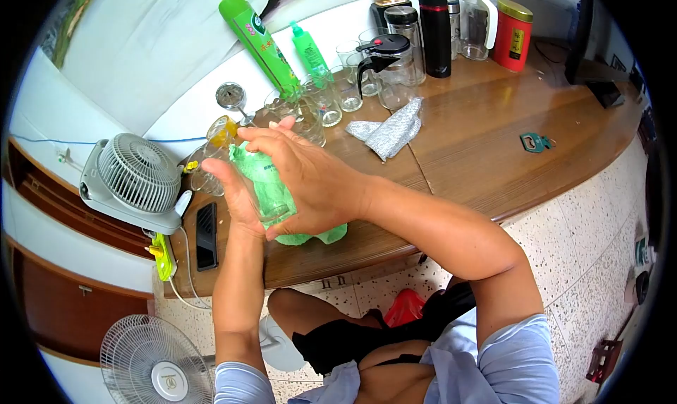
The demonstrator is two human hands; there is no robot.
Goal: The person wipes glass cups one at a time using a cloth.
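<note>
Above the near left of the desk, a clear drinking glass [276, 212] is held between both hands, tilted. A green cloth [266, 182] shows through its wall, and more of the cloth hangs below the hands. My left hand [241, 205] is closed against the left side of the glass, thumb up; its other fingers are mostly hidden. My right hand [310, 175] wraps the glass from the right, fingers over the upper end and thumb near the bottom. Just beyond the hands stand several clear glasses [328, 107] and a yellow-topped glass item [222, 130].
On the wooden desk [479, 136] lie a silvery grey cloth [391, 132], a green bottle opener [536, 143] and a black phone [206, 236]. Behind stand a glass teapot [396, 76], a black flask [434, 37], a red tin [512, 37] and a green spray can [259, 44]. A small fan [137, 171] sits left.
</note>
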